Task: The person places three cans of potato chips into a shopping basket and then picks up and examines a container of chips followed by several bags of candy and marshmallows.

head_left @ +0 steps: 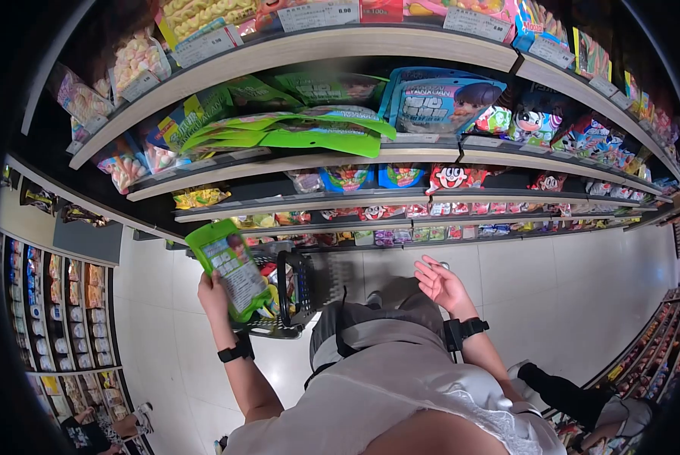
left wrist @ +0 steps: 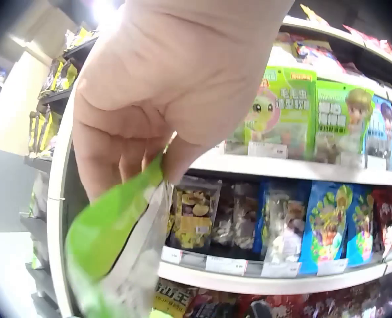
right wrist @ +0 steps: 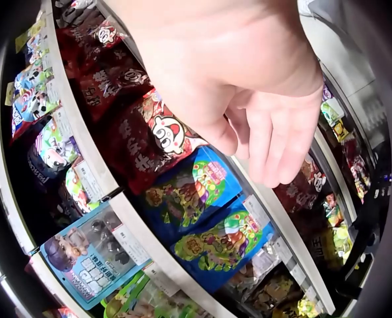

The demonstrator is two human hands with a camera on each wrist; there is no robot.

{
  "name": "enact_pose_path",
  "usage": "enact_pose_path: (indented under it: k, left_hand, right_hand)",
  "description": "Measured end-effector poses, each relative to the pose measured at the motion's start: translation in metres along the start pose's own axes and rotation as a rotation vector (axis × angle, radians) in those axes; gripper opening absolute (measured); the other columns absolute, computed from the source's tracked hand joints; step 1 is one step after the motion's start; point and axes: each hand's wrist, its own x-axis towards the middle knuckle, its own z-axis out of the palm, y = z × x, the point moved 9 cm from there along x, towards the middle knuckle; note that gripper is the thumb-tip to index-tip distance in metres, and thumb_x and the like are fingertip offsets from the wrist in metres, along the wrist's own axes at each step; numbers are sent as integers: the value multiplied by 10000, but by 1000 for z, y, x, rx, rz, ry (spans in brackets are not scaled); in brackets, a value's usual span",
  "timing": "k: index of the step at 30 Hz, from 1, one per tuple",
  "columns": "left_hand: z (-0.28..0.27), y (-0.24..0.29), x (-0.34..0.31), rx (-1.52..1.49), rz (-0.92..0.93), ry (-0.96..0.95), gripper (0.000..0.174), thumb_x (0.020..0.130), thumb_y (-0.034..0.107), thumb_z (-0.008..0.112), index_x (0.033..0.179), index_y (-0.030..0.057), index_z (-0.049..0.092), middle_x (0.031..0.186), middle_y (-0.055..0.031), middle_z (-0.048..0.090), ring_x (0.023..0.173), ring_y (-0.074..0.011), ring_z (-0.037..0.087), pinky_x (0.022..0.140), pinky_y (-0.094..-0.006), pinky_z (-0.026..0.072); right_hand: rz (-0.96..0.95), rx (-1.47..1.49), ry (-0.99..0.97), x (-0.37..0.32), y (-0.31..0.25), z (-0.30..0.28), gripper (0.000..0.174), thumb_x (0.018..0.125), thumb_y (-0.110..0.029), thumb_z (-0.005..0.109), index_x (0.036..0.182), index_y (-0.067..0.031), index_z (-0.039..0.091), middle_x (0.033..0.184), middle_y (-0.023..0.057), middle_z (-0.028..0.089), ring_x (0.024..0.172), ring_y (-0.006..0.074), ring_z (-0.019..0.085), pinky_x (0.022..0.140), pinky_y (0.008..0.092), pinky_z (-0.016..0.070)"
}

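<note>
My left hand [head_left: 214, 297] grips a green snack pouch [head_left: 232, 265] by its left edge, with the printed white text panel facing up. In the head view the pouch overlaps the left part of a black shopping basket [head_left: 302, 284], which has several colourful packets [head_left: 273, 279] inside. From the left wrist view, the thumb and fingers pinch the pouch's top edge, and its lower end is blurred. My right hand [head_left: 441, 283] hangs in front of the shelves with nothing in it, its fingers loosely extended. In the right wrist view, blue candy bags [right wrist: 212, 192] appear beyond its fingertips.
Curved-looking shelves [head_left: 340, 57] of bagged sweets run across the front. Green pouches [head_left: 302, 133] lean out over one shelf edge, beside blue pouches [head_left: 438, 102]. Another person's leg [head_left: 560, 390] shows at the lower right. A further person [head_left: 86, 432] is at the lower left.
</note>
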Motion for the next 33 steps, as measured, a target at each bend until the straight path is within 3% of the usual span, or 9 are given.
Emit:
enact_pose_path:
  k: [2, 7, 10, 14, 21, 22, 26, 29, 33]
  left_hand:
    - [-12, 1, -9, 427, -17, 45, 243, 942, 189, 576, 1103, 20, 641, 891, -196, 704, 821, -292, 689, 741, -398, 517]
    - [71, -5, -18, 16, 59, -150, 426, 895, 217, 685, 1234, -17, 574, 1004, -197, 704, 941, -278, 696, 819, -360, 534]
    - [100, 134, -30, -193, 450, -102, 529, 865, 172, 733, 1317, -6, 523, 1245, -184, 607, 1159, -246, 594, 1001, -347, 450]
    - [103, 251, -6, -410, 622, -57, 813, 798, 192, 803, 1432, -12, 338, 1406, -191, 465, 1297, -265, 465, 1089, -368, 345]
    - [147, 364, 73, -730, 771, -154, 751, 648, 221, 899, 1210, -19, 462, 1173, -134, 495, 1027, -200, 520, 897, -323, 453]
    - [145, 375, 78, -389, 839, -9, 663, 683, 301, 878, 1132, -31, 520, 1077, -115, 533, 933, -194, 547, 804, -323, 474]
    - [189, 380, 123, -435, 489, -265, 680, 737, 461, 819, 1131, -43, 586, 1065, -196, 640, 784, -281, 631, 771, -377, 497]
    - [168, 412, 121, -436, 736, -10, 645, 874, 486, 648, 1320, 32, 542, 1347, -228, 544, 1208, -341, 556, 979, -404, 425]
    - [197, 443, 159, 27, 864, 89, 592, 947, 506, 465, 1330, 60, 536, 1360, -216, 524, 1259, -398, 474, 1021, -448, 401]
  right_hand:
    - [3, 5, 32, 2, 2, -16, 402, 970, -163, 502, 1368, -106, 482, 1317, 125, 598, 1115, 255, 638, 875, 380, 553]
    - [34, 3, 111, 17, 12, -36, 338, 970, -169, 515, 1302, -105, 526, 1230, 98, 650, 1063, 240, 661, 838, 370, 559]
    - [39, -73, 164, 14, 22, -32, 315, 973, -182, 520, 1277, -105, 541, 1186, 87, 668, 1017, 227, 675, 809, 363, 561]
    - [7, -114, 144, 7, 17, -35, 297, 973, -192, 526, 1257, -105, 550, 1169, 87, 672, 993, 217, 680, 803, 359, 560]
    - [-110, 55, 298, -27, 10, -115, 243, 969, -165, 515, 1197, -113, 580, 1071, 76, 707, 920, 216, 700, 759, 375, 571]
    - [-128, 87, 330, -34, 13, -130, 231, 968, -158, 512, 1182, -116, 588, 1051, 72, 713, 902, 216, 703, 748, 379, 573]
    - [-164, 134, 421, -53, 28, -168, 195, 946, -164, 546, 1132, -134, 600, 1026, 60, 712, 889, 206, 700, 732, 378, 564]
    - [-146, 136, 456, -56, 40, -183, 189, 938, -177, 564, 1120, -138, 596, 1032, 55, 698, 886, 202, 685, 742, 375, 553]
    - [-119, 124, 485, -52, 42, -186, 195, 941, -185, 563, 1128, -136, 587, 1048, 53, 685, 896, 199, 674, 752, 371, 547]
